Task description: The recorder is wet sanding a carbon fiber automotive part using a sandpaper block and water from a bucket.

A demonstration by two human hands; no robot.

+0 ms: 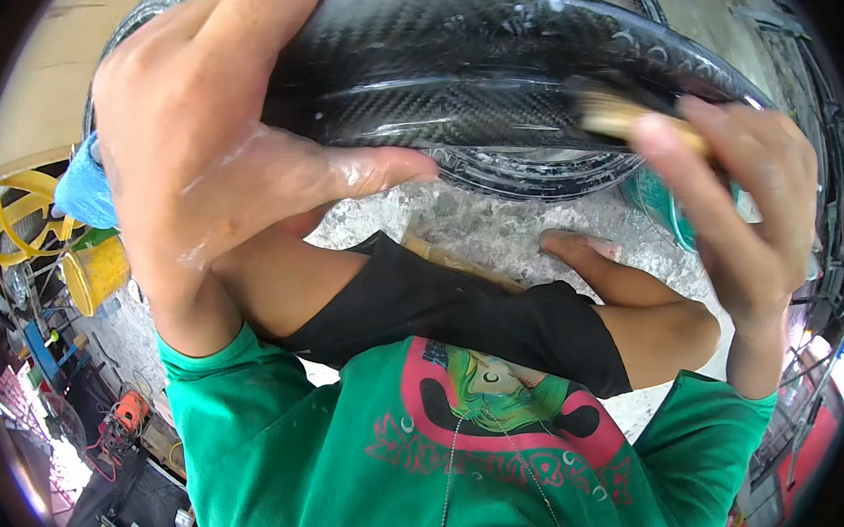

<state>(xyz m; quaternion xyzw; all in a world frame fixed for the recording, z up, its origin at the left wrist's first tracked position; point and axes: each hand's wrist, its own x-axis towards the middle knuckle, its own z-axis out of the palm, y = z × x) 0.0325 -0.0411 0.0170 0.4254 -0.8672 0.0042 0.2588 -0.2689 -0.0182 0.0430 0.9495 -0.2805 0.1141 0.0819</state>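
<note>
A glossy black curved piece with a carbon-fibre weave, looking like a wheel rim, fills the upper middle close to me. Wet drops and whitish smears mark its surface. My left hand grips its left side, the thumb stretched along the lower edge and the other fingers hidden behind. White residue sticks to that thumb and wrist. At the right, my right hand pinches a pale wooden-handled brush. Motion blurs the brush's dark end, which is at the rim's lower right face; firm contact is hard to make out.
Beneath the rim lie black rings on a whitish, stained floor. A teal bucket stands below my right hand. To the left are a blue cloth, a yellow container and an orange power tool.
</note>
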